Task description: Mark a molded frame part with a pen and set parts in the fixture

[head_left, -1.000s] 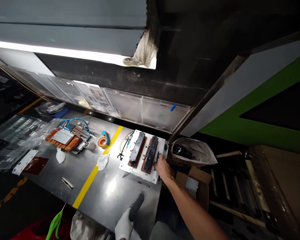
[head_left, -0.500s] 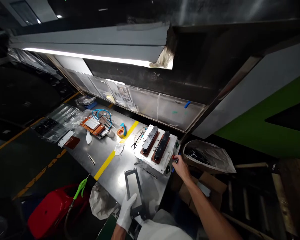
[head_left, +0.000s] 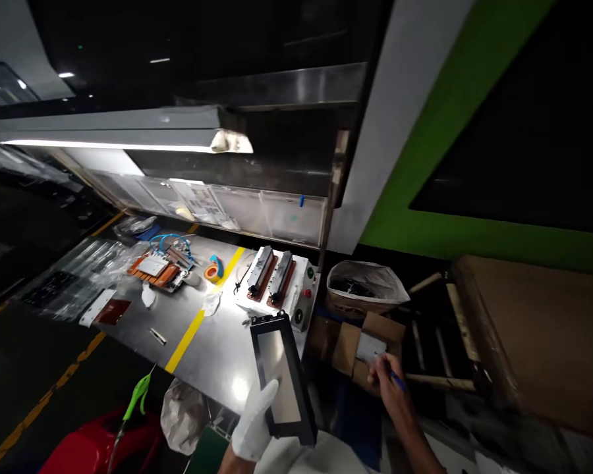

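Note:
My left hand (head_left: 254,421), in a white glove, grips a black rectangular frame with a pale panel (head_left: 281,375) and holds it up over the near edge of the metal workbench (head_left: 212,355). My bare right hand (head_left: 388,385) is off the bench to the right, closed on a thin blue pen-like tool (head_left: 396,379), above an open cardboard box (head_left: 360,349). The white fixture with two dark bars on brown plates (head_left: 277,283) sits at the bench's right end, apart from both hands.
A yellow stripe (head_left: 197,322) crosses the bench. An orange tape roll (head_left: 211,271), a brown board with blue tubing (head_left: 158,263) and clear plastic sheets (head_left: 74,276) lie to the left. A bag-lined bin (head_left: 363,286) stands right of the bench. A red object (head_left: 93,447) sits on the floor.
My right hand left the fixture's side and dropped down to the right over the box. My left hand raised the frame higher. The view swung to the right.

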Available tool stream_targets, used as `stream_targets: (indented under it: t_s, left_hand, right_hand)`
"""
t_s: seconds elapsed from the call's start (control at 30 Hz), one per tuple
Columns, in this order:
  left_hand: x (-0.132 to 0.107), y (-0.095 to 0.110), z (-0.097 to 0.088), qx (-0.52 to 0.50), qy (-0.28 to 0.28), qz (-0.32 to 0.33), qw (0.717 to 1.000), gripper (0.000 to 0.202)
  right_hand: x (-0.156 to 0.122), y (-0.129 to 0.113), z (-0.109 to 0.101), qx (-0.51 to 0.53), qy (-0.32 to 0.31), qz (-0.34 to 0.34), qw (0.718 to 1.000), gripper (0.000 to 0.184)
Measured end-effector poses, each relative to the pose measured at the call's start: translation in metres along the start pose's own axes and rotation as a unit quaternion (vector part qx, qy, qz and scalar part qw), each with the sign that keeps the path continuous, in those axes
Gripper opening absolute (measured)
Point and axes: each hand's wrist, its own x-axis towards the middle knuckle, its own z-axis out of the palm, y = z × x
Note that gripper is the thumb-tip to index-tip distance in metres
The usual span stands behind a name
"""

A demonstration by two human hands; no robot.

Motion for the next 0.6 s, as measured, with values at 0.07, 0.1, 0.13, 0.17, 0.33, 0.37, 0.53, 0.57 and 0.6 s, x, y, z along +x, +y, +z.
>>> stream_targets:
  t_s: [0.07,0.1,0.13,0.17,0.33,0.37,0.53,0.57,0.6]
  left_hand:
    - [-0.002,-0.006,0.02,0.008,0.046,-0.033,0.998,0.046]
    - [-0.003,-0.009,0.031,0.016,0.059,-0.044,0.997,0.045]
    - [-0.003,-0.011,0.042,0.025,0.047,-0.058,0.997,0.043]
    - [-0.004,-0.014,0.053,0.033,0.016,-0.064,0.997,0.041]
    - [-0.015,-0.021,0.089,0.089,-0.098,-0.075,0.988,0.041]
    - [-0.018,-0.022,0.092,0.104,-0.1,-0.076,0.987,0.043]
    - [-0.03,-0.027,0.107,0.162,-0.165,-0.069,0.971,0.06]
    - [-0.032,-0.028,0.11,0.169,-0.172,-0.06,0.969,0.064]
    - [-0.035,-0.029,0.114,0.178,-0.176,-0.052,0.967,0.068]
  right_hand:
    - [-0.011,-0.029,-0.008,0.063,0.002,0.002,0.998,0.057]
    - [-0.015,-0.042,-0.014,0.07,0.006,-0.005,0.998,0.061]
    - [-0.019,-0.054,-0.021,0.066,0.008,-0.018,0.998,0.063]
    - [-0.023,-0.064,-0.028,0.059,0.014,-0.028,0.998,0.064]
    - [-0.046,-0.091,-0.065,0.073,0.043,-0.075,0.994,0.06]
    - [-0.05,-0.095,-0.07,0.077,0.052,-0.092,0.991,0.059]
    - [-0.067,-0.119,-0.086,0.098,0.056,-0.131,0.985,0.053]
    - [-0.07,-0.124,-0.088,0.098,0.055,-0.133,0.985,0.05]
    - [-0.072,-0.128,-0.09,0.097,0.055,-0.136,0.984,0.048]
